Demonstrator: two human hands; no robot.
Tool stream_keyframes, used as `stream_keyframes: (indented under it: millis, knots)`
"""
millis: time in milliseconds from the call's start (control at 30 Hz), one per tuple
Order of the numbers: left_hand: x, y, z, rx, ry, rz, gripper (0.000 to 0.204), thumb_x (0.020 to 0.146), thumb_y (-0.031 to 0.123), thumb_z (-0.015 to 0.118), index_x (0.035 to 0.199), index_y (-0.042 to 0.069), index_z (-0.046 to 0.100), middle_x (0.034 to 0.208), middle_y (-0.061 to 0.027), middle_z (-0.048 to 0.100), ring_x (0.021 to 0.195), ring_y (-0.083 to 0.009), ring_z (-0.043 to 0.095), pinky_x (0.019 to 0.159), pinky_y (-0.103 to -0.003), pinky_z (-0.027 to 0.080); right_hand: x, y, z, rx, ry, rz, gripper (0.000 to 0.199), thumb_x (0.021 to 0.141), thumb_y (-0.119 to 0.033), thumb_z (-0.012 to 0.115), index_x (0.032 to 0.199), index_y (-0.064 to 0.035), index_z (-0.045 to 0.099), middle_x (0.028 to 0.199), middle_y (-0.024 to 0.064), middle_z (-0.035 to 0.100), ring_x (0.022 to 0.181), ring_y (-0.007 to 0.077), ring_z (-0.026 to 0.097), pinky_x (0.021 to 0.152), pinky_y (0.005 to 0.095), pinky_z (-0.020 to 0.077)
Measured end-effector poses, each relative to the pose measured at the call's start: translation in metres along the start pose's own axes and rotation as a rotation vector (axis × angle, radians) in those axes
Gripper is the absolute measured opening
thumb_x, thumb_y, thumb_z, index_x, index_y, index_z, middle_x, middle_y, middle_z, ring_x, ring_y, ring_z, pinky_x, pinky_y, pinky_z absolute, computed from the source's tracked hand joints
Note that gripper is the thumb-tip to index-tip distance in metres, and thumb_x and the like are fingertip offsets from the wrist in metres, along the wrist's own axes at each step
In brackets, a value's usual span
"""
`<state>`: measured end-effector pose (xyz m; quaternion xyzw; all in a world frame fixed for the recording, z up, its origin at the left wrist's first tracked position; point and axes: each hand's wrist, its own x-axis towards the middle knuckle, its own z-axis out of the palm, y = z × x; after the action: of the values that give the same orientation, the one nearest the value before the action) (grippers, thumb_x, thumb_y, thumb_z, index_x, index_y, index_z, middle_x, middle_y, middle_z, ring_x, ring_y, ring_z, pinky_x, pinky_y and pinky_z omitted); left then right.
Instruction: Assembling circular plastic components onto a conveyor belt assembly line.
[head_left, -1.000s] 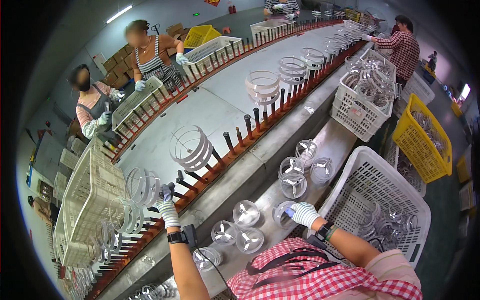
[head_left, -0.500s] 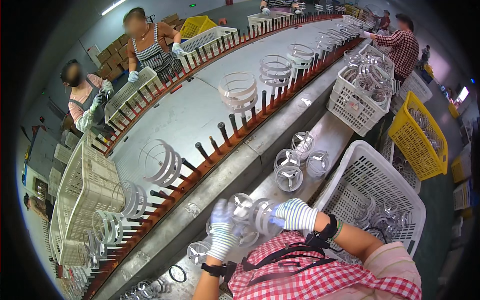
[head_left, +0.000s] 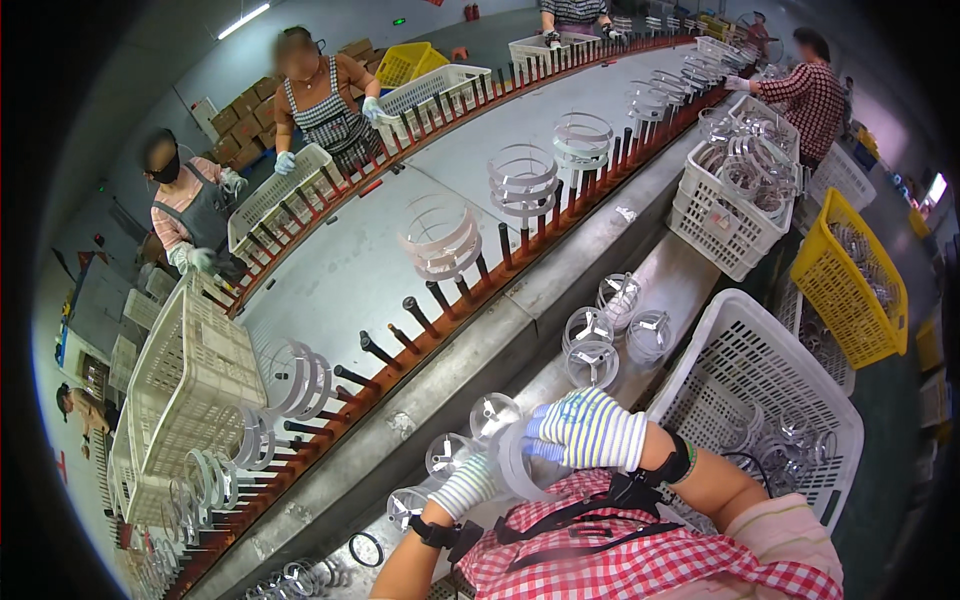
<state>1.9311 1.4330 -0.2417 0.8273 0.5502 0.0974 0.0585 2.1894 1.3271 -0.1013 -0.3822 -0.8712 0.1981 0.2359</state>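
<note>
In front of my chest, a pale frame of stacked rings (head_left: 513, 462) is held tilted between my two hands. My right hand (head_left: 588, 430), in a striped knit glove, is closed around its upper right side. On the lower left side my left hand (head_left: 468, 486), gloved alike, grips it, its fingertips hidden behind the rings. Just beyond, similar round frames with three-armed centres, such as one ring frame (head_left: 494, 416), stand on the metal ledge (head_left: 545, 375). Another ring frame (head_left: 405, 508) is beside my left wrist.
A curving conveyor (head_left: 345, 250) edged with dark upright pegs carries ring frames. A white basket (head_left: 765, 350) holding frames is at my right, with a yellow basket (head_left: 850, 280) beyond. A black ring (head_left: 366, 549) lies on the ledge. Several co-workers stand around the conveyor.
My right hand has turned over the top of the ring frame, and my left hand has dropped lower against it. Ring frames on the conveyor have shifted toward the lower left.
</note>
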Motion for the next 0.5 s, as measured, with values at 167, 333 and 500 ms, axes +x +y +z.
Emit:
stream_keyframes:
  millis: [167, 333, 500]
  knots:
    - [-0.079, -0.043, -0.001, -0.249, 0.174, -0.226, 0.038, 0.087, 0.016, 0.053, 0.121, 0.001, 0.045, 0.121, -0.0114, 0.050, 0.113, -0.0233, 0.047, 0.090, -0.034, 0.045, 0.011, 0.015, -0.016, 0.432, 0.523, 0.165, 0.018, 0.080, -0.024, 0.059, 0.084, -0.0064, 0.063, 0.077, 0.0127, 0.062, 0.070, 0.0300, 0.061, 0.062, 0.0366, 0.0478]
    - [-0.035, -0.042, -0.088, -0.899, 0.462, -0.140, 0.031, 0.090, 0.014, 0.050, 0.117, -0.001, 0.049, 0.114, -0.0103, 0.054, 0.104, -0.0230, 0.053, 0.085, -0.034, 0.049, 0.041, 0.062, 0.080, 0.324, 0.145, 0.254, 0.034, 0.082, -0.032, 0.056, 0.100, -0.0031, 0.058, 0.096, 0.0183, 0.060, 0.088, 0.0354, 0.057, 0.078, 0.0405, 0.0461]
    - [-0.029, -0.022, -0.098, -1.090, 0.547, -0.245, 0.033, 0.090, 0.015, 0.049, 0.119, -0.001, 0.048, 0.104, -0.0114, 0.060, 0.085, -0.0192, 0.062, 0.072, -0.031, 0.053, 0.078, 0.058, 0.158, -0.012, -0.317, 0.374, 0.040, 0.078, -0.036, 0.056, 0.108, -0.0090, 0.055, 0.103, 0.0162, 0.058, 0.093, 0.0328, 0.058, 0.078, 0.0427, 0.0477]
